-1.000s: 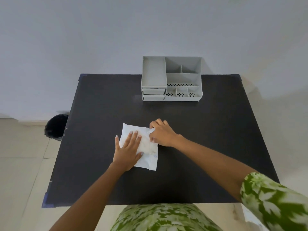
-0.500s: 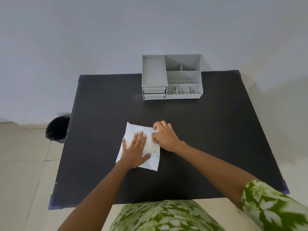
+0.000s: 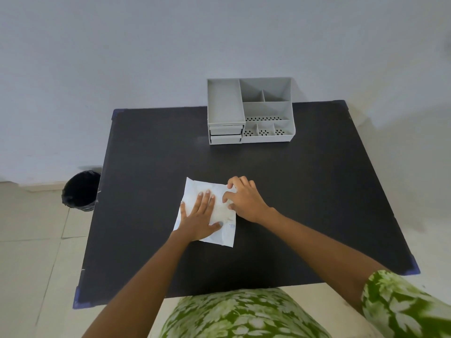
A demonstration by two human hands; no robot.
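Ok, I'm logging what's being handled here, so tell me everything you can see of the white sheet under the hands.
The white sheet looks like thin, slightly creased paper, roughly square, lying flat and a little askew on the black table, near its front middle. Faint marks near its near right corner are too small to read. The left hand presses flat on it with straight fingers; the right hand pinches its right edge with curled fingers.

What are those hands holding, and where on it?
A white paper: the left hand presses flat on its middle, and the right hand pinches its right edge near the far corner.
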